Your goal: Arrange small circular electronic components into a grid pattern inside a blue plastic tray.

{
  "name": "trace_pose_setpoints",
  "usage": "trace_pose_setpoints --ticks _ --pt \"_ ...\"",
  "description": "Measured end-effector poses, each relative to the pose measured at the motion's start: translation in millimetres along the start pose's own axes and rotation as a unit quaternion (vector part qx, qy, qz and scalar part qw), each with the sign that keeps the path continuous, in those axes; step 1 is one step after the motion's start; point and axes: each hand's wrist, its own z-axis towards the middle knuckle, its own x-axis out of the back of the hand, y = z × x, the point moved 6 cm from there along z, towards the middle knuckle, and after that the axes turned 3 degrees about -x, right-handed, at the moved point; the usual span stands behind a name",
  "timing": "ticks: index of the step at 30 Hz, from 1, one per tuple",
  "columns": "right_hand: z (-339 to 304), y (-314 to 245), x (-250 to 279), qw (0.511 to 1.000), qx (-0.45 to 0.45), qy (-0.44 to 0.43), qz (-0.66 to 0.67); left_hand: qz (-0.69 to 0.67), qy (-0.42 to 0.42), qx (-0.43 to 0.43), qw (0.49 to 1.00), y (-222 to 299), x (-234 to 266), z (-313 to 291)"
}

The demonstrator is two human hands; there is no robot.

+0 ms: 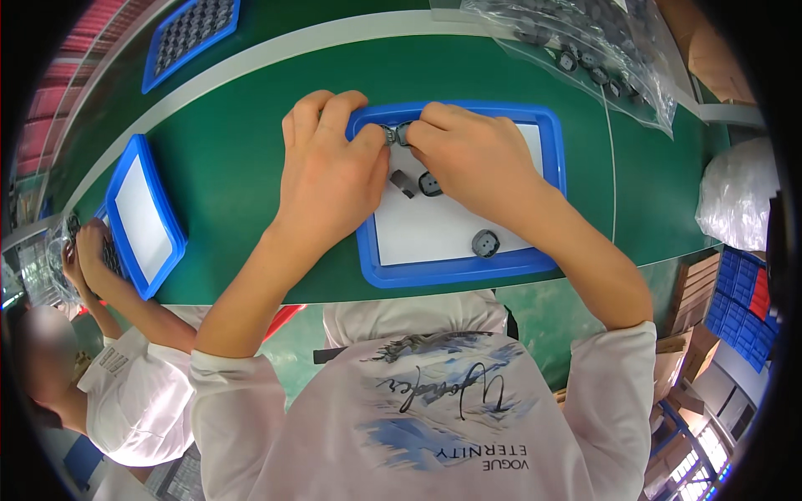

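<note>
Over the tray's (462, 274) far left corner, the left hand (330, 171) pinches a grey part (389, 135), the right hand (480, 163) a darker part (403, 134) close beside, probably so any slip stays inside.

Parts (485, 243) in tray (459, 275) on table (234, 159); bag (597, 63) behind, right; 2nd tray (140, 204) left

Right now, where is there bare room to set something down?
On the green table: between the left white-lined tray and wearer's left hand, and right of the middle tray, below the bag of parts. The white sheet's lower left is also bare. Crowded: the sheet's top, around left hand, right hand and grey parts.
</note>
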Motion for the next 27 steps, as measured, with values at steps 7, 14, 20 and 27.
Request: trace_pose_setpoints --ticks 7,14,20,27 --pt "-20 5 26 0.997 -0.005 -0.02 0.073 -0.076 -0.012 -0.037 0.996 5 15 -7" --pt "-34 -7 15 0.997 0.045 -0.053 0.025 -0.159 -0.113 -0.091 0.977 21 3 -22" --pt "-32 -9 11 0.998 0.033 -0.021 0.04 -0.095 -0.016 -0.012 0.995 19 16 -22" --pt "-29 -12 15 0.998 0.061 -0.025 0.005 -0.11 -0.097 -0.043 0.988 17 9 -21"
